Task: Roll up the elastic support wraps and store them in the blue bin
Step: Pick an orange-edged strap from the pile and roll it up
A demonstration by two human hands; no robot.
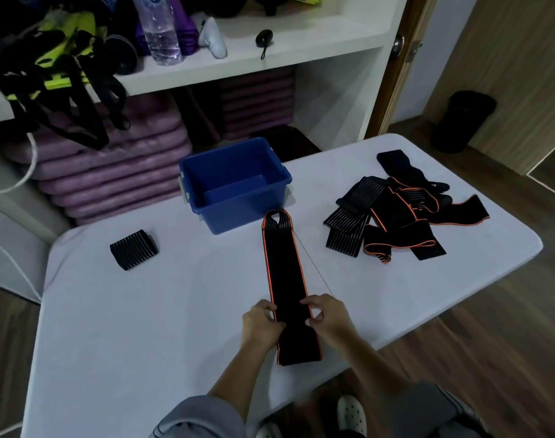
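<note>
a long black wrap with orange edging point(285, 279) lies flat and straight on the white table point(143, 327), its looped far end just beside the blue bin point(235, 184), its near end toward the table's front edge. the left hand point(260, 324) pinches the wrap's left edge; the right hand point(328, 317) pinches the right edge, both close to the near end. a loose thread runs from the wrap's far end toward the right hand. the bin shows a bare floor. a rolled striped wrap point(133, 249) sits to the left, well apart. a pile of unrolled wraps point(396, 213) lies to the right.
</note>
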